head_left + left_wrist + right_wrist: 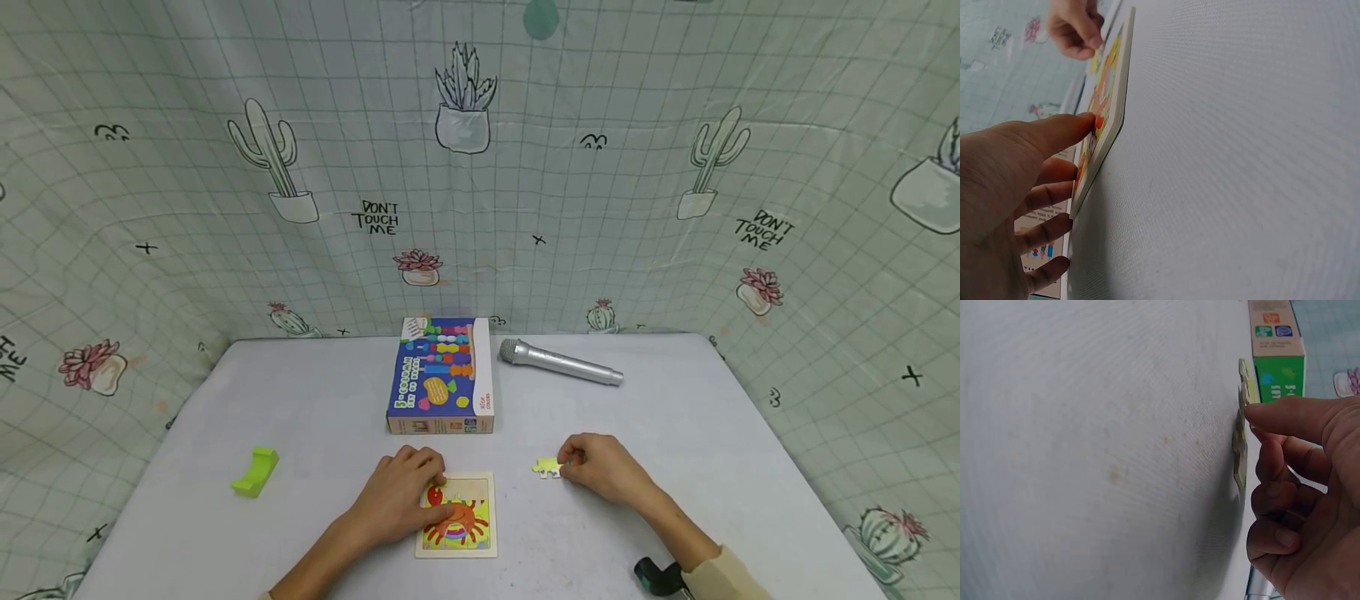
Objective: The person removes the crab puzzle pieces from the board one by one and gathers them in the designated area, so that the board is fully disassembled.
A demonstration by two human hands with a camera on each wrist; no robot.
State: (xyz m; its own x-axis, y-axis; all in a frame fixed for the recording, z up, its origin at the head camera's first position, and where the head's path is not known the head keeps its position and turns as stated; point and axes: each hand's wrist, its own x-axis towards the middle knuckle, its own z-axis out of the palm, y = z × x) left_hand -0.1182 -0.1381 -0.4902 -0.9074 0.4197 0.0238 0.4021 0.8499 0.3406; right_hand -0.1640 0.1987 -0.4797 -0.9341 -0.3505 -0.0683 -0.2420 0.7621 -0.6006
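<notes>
A square wooden crab puzzle (480,533) lies on the table before me, its orange crab on a yellow ground. My left hand (401,496) holds it at the left, thumb on the picture and fingers along its edge, as the left wrist view also shows. To the right, my right hand (603,468) pinches a small yellow puzzle piece (547,465) between thumb and forefinger, low over the table. In the right wrist view the piece (1244,378) shows edge-on; part of it is behind the fingertips, and whether a second piece adjoins it I cannot tell.
A blue bead-game box (442,375) lies behind the puzzle, with a silver toy microphone (562,362) to its right. At the left is a lime-green curved block (257,472). A black-and-teal object (658,577) lies near my right forearm, partly hidden.
</notes>
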